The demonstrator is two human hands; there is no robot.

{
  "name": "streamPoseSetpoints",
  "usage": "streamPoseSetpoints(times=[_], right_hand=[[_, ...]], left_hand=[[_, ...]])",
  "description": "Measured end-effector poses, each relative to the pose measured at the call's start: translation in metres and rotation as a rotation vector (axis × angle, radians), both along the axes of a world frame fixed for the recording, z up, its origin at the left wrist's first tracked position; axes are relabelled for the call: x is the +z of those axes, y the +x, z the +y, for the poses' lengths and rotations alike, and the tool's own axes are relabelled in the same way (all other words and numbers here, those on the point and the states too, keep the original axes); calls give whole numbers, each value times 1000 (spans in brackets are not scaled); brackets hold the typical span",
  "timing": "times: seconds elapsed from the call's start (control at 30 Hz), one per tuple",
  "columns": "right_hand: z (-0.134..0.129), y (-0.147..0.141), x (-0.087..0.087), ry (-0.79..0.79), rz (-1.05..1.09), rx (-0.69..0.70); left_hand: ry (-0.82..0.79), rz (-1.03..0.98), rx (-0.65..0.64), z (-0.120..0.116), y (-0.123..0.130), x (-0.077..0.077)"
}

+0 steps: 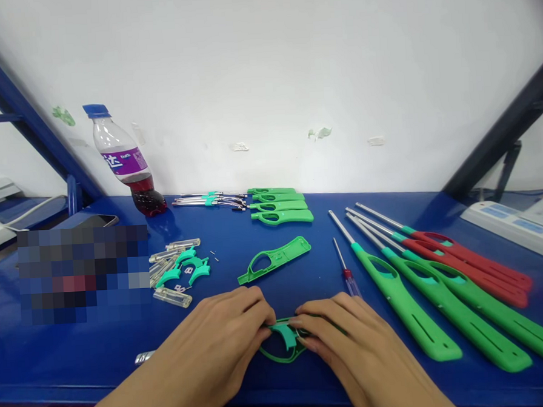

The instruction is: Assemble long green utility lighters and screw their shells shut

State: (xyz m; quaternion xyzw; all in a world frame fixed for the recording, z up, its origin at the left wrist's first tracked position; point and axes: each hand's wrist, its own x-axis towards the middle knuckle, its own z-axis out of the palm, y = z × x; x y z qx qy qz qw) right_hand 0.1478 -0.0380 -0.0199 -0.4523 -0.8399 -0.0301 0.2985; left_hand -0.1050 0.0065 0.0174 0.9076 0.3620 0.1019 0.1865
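Both of my hands work at a green lighter casing [279, 356] near the front edge of the bench. Inside its ring-shaped opening sits a teal trigger [285, 336]. My left hand [239, 323] is closed on the casing's left part, and a metal tube end [145, 357] shows beyond that forearm. On the other side my right hand [337, 330] bends its fingers over the casing's handle, pinching close to the trigger; most of the handle is hidden. Just beyond the hands lies a loose green half shell [277, 259], inner side up.
Left are clear fuel tanks [172, 297] and teal triggers [195, 262]. Behind stand metal tubes [207, 200], green half shells [281, 216] and a tilted-looking bottle [126, 162]. Right are a screwdriver [349, 278], green lighters [408, 305], red lighters [472, 266] and a power strip [518, 224].
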Motion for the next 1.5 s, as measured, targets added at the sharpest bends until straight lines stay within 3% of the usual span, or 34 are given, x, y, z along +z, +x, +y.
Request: streamPoseSetpoints(times=[0.5, 0.9, 1.0, 1.17, 1.33, 1.5], right_hand=[[0, 1, 1, -10, -7, 20], [2, 2, 0, 67, -56, -14], [0, 6, -3, 96, -95, -38], [-1, 12, -6, 95, -106, -63], [-1, 11, -7, 117, -30, -102], [-2, 11, -9, 150, -17, -114]], left_hand=[[4, -10, -3, -3, 1, -2], [121, 22, 0, -5, 3, 6], [231, -19, 57, 7, -11, 11], [442, 16, 273, 35, -58, 25], [380, 82, 350, 47, -92, 34], [293, 131, 367, 44, -109, 26]])
